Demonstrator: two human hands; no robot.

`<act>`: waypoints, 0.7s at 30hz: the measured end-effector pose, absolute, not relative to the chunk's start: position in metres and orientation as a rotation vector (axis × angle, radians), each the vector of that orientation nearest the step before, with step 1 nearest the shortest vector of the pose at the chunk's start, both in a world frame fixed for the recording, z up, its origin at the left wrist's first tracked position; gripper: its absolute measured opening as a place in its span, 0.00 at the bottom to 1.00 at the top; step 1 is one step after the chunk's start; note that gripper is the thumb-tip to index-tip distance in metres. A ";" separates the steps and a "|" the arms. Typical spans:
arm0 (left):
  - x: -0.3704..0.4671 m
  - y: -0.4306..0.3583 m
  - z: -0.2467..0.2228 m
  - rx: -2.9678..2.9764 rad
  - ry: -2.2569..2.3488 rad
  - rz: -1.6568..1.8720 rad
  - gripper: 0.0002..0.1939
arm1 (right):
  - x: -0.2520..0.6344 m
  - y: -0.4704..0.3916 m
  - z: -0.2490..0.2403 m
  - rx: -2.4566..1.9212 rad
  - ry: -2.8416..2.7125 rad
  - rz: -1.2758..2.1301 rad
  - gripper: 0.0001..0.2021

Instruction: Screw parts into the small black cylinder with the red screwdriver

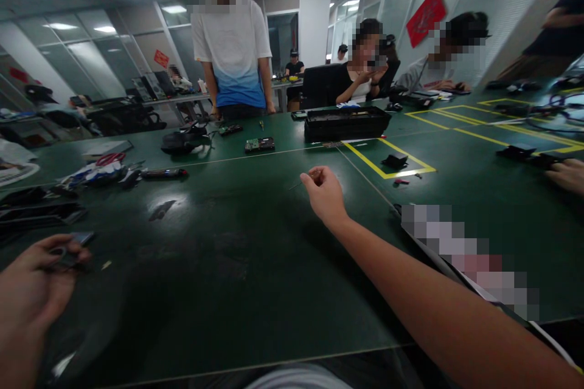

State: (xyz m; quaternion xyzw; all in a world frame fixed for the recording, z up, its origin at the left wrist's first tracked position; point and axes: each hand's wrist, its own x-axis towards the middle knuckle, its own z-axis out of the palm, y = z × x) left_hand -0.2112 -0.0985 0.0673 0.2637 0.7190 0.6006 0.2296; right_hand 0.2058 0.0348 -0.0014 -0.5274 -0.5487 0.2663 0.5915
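Note:
At the lower left, my left hand [43,282] is closed around a small dark part with a flat greyish end [82,238]; what the part is cannot be made out. Near the middle of the view, my right hand [325,191] pinches a thin metal rod [295,186] that points left, above the green table [205,316]. Its fingers hide the rod's other end. Beyond it lie a circuit board [260,144] and a long black open case [347,124]. A small black block [395,161] sits inside a yellow taped rectangle to the right.
Gloves [98,173], a dark pen-like tool [164,174] and black trays [43,214] lie at the left. A blurred-out sheet [460,255] rests under my right forearm's far side. A co-worker's hand [568,176] is at the right edge. People stand and sit beyond the table.

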 end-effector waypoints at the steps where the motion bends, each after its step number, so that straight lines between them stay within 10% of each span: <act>1: -0.202 -0.090 0.064 0.737 1.846 1.723 0.12 | 0.206 0.034 0.000 -1.224 -1.283 0.620 0.11; 16: 0.012 0.026 0.015 1.715 1.347 1.134 0.13 | 0.208 0.028 0.008 -1.174 -1.251 0.608 0.13; 21: 0.034 0.034 -0.014 2.011 1.533 0.970 0.28 | 0.209 0.019 0.019 -1.179 -1.254 0.510 0.14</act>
